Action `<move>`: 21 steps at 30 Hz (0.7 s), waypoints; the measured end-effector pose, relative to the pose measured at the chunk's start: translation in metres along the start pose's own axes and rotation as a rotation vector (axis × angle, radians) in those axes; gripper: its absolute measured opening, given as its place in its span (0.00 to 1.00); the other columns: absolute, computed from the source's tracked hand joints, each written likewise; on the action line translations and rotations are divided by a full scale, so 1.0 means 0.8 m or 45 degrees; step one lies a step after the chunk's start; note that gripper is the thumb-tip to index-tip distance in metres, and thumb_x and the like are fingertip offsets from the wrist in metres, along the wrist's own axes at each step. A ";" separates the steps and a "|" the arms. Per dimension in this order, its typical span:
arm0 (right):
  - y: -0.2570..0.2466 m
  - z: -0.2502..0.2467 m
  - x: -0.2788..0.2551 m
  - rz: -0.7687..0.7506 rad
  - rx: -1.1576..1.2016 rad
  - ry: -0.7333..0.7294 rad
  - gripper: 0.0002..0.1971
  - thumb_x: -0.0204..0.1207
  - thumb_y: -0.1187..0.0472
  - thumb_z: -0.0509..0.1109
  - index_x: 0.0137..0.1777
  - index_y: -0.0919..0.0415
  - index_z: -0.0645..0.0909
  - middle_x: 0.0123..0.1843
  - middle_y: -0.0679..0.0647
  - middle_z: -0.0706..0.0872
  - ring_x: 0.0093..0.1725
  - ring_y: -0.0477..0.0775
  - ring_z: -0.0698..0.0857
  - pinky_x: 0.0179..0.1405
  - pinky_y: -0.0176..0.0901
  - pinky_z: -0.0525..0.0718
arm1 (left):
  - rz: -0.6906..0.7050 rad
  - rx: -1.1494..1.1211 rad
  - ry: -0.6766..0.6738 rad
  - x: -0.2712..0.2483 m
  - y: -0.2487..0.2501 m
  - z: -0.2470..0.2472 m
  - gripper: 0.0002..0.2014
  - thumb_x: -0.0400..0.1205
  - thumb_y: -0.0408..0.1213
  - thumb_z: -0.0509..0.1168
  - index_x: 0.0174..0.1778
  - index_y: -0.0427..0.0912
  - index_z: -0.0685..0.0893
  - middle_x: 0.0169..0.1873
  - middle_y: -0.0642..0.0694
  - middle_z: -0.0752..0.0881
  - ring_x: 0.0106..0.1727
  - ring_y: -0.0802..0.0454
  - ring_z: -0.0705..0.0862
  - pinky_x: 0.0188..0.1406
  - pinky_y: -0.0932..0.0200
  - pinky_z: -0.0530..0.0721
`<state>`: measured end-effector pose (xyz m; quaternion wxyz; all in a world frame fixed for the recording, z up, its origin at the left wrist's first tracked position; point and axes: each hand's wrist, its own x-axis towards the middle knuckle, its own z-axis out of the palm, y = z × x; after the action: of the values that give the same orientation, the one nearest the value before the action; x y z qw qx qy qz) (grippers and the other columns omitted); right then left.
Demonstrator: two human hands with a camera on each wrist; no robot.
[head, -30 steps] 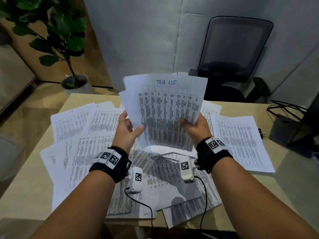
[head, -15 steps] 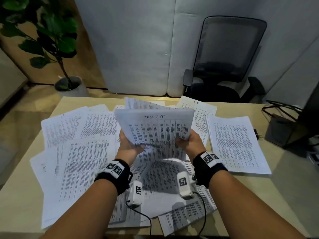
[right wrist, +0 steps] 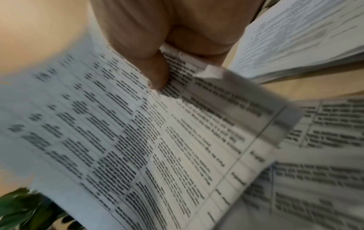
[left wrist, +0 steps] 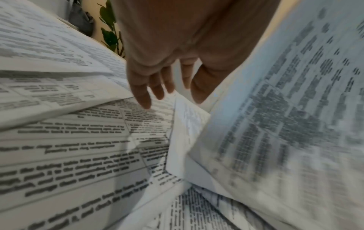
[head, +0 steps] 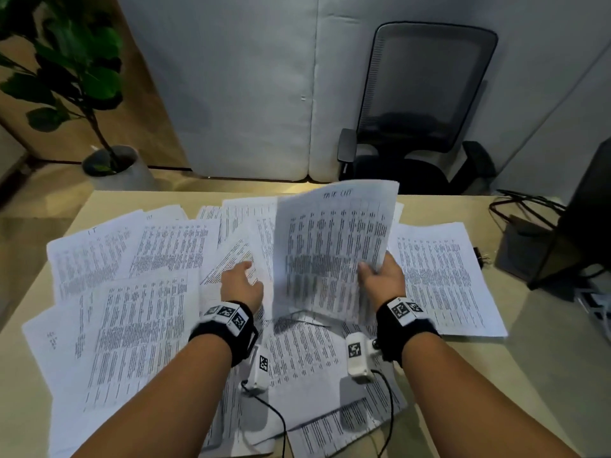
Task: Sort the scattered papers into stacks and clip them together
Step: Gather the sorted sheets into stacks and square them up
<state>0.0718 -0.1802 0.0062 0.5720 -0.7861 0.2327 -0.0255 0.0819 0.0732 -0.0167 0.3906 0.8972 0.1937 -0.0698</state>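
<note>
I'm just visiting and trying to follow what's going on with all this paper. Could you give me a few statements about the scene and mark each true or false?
1. The right hand grips a bundle of printed sheets lifted off the table. True.
2. The left hand grips the same bundle. False: its fingers are spread, reaching over the loose papers.
3. The desk chair stands behind the table. True.
4. The potted plant sits on the table. False: it stands on the floor beyond it.

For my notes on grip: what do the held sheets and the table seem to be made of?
Sheets: thin matte white paper; they curve in the right hand and print shows through. Table: smooth beige top with a soft sheen, probably laminate; the core is not visible.
</note>
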 end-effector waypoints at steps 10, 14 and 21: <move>0.078 -0.019 0.013 0.152 -0.628 -0.176 0.21 0.82 0.62 0.61 0.75 0.61 0.69 0.52 0.63 0.83 0.46 0.61 0.83 0.47 0.47 0.84 | -0.210 -0.080 -0.117 0.012 0.005 0.038 0.38 0.78 0.30 0.70 0.82 0.40 0.58 0.68 0.34 0.79 0.66 0.37 0.80 0.62 0.50 0.78; 0.075 -0.023 0.019 0.183 -0.452 -0.164 0.19 0.83 0.62 0.61 0.72 0.63 0.72 0.62 0.64 0.83 0.52 0.59 0.83 0.50 0.45 0.82 | -0.123 -0.034 -0.074 0.005 0.005 0.035 0.26 0.79 0.28 0.67 0.74 0.38 0.71 0.61 0.37 0.84 0.60 0.39 0.84 0.55 0.53 0.79; 0.032 -0.010 0.026 0.115 -0.169 -0.201 0.09 0.82 0.60 0.65 0.56 0.64 0.82 0.48 0.56 0.84 0.49 0.56 0.82 0.48 0.41 0.76 | -0.119 -0.002 -0.079 -0.027 -0.028 -0.007 0.09 0.80 0.37 0.69 0.53 0.38 0.85 0.44 0.42 0.88 0.47 0.42 0.87 0.52 0.49 0.85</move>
<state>0.0796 -0.2014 -0.0189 0.5358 -0.8106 0.2233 0.0780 0.0528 0.0845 -0.0218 0.3933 0.8843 0.2233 -0.1158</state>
